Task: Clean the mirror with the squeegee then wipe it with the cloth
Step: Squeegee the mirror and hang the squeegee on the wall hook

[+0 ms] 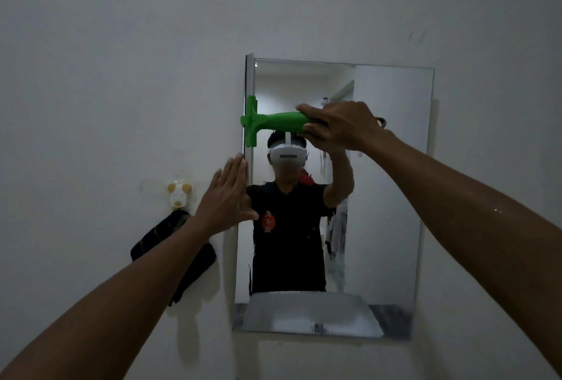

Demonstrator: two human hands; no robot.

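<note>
A rectangular mirror (389,197) hangs on the white wall. My right hand (337,127) grips the handle of a green squeegee (273,121), held sideways, with its blade at the mirror's left edge in the upper half. My left hand (228,197) is flat with fingers spread, pressed against the mirror's left edge just below the squeegee head. A dark cloth (170,246) hangs on the wall to the left of the mirror, partly behind my left forearm.
A small animal-shaped hook (178,194) on the wall holds the dark cloth. The mirror reflects a person in a black shirt and a pale basin at the bottom. Bare white wall surrounds the mirror.
</note>
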